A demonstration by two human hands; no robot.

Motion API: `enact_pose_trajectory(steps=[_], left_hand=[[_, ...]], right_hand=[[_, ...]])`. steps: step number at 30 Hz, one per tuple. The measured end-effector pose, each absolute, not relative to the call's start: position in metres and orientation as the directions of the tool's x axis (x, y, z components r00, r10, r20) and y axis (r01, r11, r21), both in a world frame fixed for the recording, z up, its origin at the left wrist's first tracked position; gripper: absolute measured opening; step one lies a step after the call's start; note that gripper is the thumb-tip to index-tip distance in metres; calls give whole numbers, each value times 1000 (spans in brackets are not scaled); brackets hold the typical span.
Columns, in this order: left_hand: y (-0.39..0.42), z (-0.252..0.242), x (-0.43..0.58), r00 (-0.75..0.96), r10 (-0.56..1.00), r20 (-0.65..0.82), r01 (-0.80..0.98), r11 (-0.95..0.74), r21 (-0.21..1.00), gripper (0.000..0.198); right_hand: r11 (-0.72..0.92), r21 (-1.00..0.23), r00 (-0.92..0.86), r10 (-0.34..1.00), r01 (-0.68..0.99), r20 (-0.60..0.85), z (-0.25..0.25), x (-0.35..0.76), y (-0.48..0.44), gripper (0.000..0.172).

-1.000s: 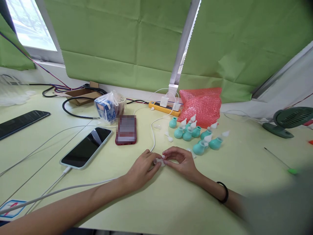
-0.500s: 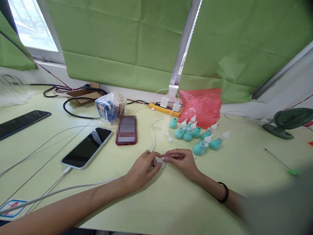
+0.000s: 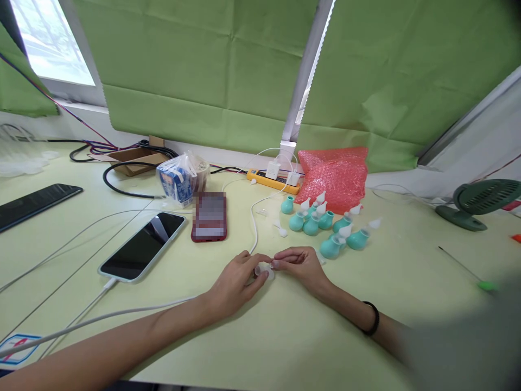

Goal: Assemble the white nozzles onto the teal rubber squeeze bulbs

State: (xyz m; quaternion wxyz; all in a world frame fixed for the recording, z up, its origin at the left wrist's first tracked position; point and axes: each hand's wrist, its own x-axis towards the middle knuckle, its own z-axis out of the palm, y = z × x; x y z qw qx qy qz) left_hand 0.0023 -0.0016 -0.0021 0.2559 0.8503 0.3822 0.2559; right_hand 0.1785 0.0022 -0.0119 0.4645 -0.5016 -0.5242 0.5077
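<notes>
Between thumb and fingers, my left hand [image 3: 238, 279] holds a small translucent white plastic piece [image 3: 269, 273] low over the table. The thumb and fingertips of my right hand [image 3: 304, 269] are pinched together at the upper end of that piece, against the left fingertips. Fingers cover much of the piece, so its full shape is hidden. Just beyond my right hand stand several teal squeeze bulbs [image 3: 330, 247], some with white pointed nozzles [image 3: 345, 231] in or beside their necks. Loose white nozzle pieces [image 3: 281, 231] lie to the left of the bulbs.
A red bubble-wrap bag [image 3: 336, 176] and a yellow power strip [image 3: 260, 180] lie at the back. To my left are a white-cased phone [image 3: 142, 247], a red phone [image 3: 209, 217], a wrapped blue pack [image 3: 177, 181] and cables. A green fan [image 3: 468, 203] and a thin green-ended tool [image 3: 486, 285] lie right.
The right fingers have curled in slightly and pinch more tightly at the small piece. My left hand stays nearly still. The whole view has shifted a little.
</notes>
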Motion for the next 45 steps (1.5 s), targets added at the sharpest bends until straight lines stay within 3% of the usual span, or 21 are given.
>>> enact_pose_trajectory(steps=[5,10,22,29,36,45], left_hand=[[-1,-5,3,539,813,219,504,-520,690,19],[1,-6,3,527,829,185,483,-472,737,15],[0,-5,3,520,833,190,456,-459,763,15],[0,-5,3,517,835,189,453,-455,767,16],[0,-4,3,526,824,211,439,-475,763,17],[1,-6,0,526,824,209,451,-479,753,15]], right_hand=[[201,-971,-47,979,130,197,-14,175,-6,13],[419,-862,-69,906,285,418,-16,174,-11,13],[644,-647,-141,745,409,652,-13,172,-14,16],[714,-543,-194,667,443,719,-14,173,-12,17],[823,-366,-359,530,433,768,-21,178,-12,31],[704,-569,-332,706,424,626,-13,174,-14,23]])
